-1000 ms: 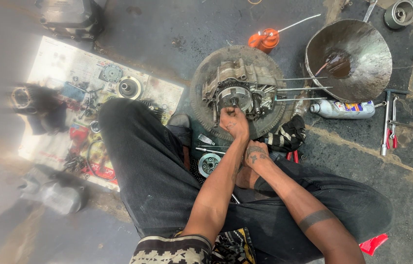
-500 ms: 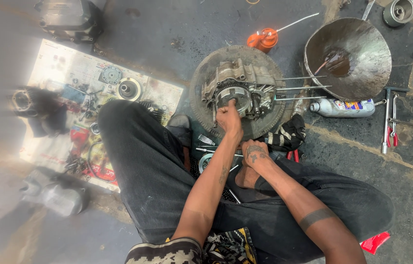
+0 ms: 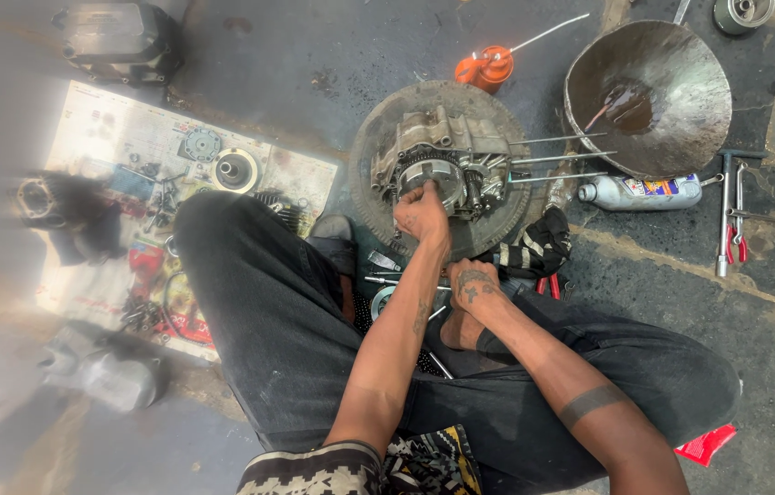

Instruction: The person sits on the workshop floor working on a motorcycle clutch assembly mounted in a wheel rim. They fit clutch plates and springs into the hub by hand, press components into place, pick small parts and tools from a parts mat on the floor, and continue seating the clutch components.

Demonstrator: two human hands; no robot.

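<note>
overhead, one person sits cross-legged on a dark stone floor [image 3: 332, 64], both bare arms reaching forward. one engine block [image 3: 442, 165] lies on one round worn disc [image 3: 378, 197] just ahead of the knees. the left hand [image 3: 422, 215] rests on the engine's near side, fingers curled together against the round clutch part; whether it pinches anything cannot be told. the right hand [image 3: 472, 282] is lower, near the crossed ankles, fingers folded down; what it grips, if anything, is hidden.

three thin metal rods [image 3: 557, 156] stick out from the engine toward the right, ending just short of one white plastic bottle [image 3: 639, 191] lying on its side. one large metal bowl [image 3: 648, 96] with a dark puddle of oil sits beyond the bottle, close to the disc's far right edge. one orange oil can [image 3: 486, 66] with a long spout stands just past the disc's far edge. one striped glove [image 3: 538, 246] is bunched against the disc's near right edge.

to the left, one printed sheet [image 3: 103, 137] is spread on the floor, crowded with small parts, including one round bearing-like piece [image 3: 236, 170]. one dark engine cover [image 3: 121, 41] sits beyond the sheet's far edge. a few hand tools [image 3: 731, 215] lie at the right.

open floor shows mainly beyond the disc, between the cover and the oil can; the sides are cluttered.
</note>
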